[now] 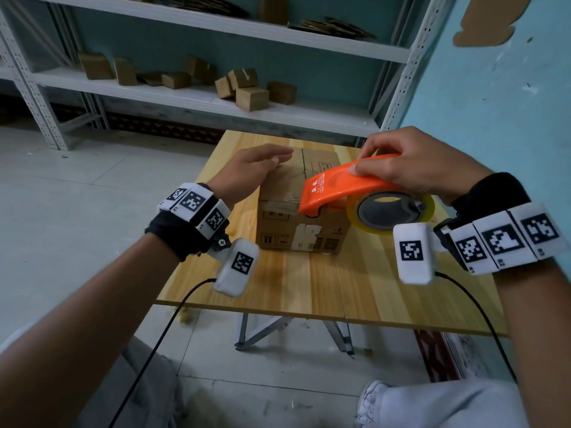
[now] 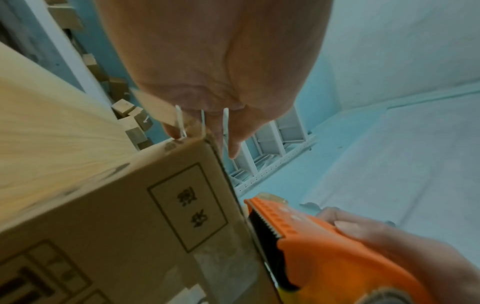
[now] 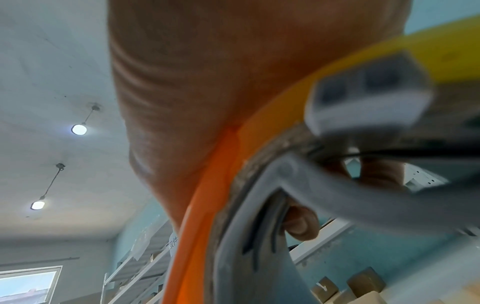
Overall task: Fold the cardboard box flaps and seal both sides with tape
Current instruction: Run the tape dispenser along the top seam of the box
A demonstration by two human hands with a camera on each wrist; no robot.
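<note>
Left hand [image 1: 256, 168] fingers [image 1: 278, 156] straight, flat on the cardboard box [image 1: 306, 223]; right hand [image 1: 414, 168] fingers clamped on the orange tape dispenser [image 1: 336, 186] beside them, on the bench [image 1: 340, 288]

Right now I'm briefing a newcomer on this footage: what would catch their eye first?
The bright orange tape dispenser stands out, gripped by the right hand at the near top edge of the cardboard box, its yellowish tape roll hanging off the box's right side. The left hand lies flat on the box top, at mid-table on the wooden table.
</note>
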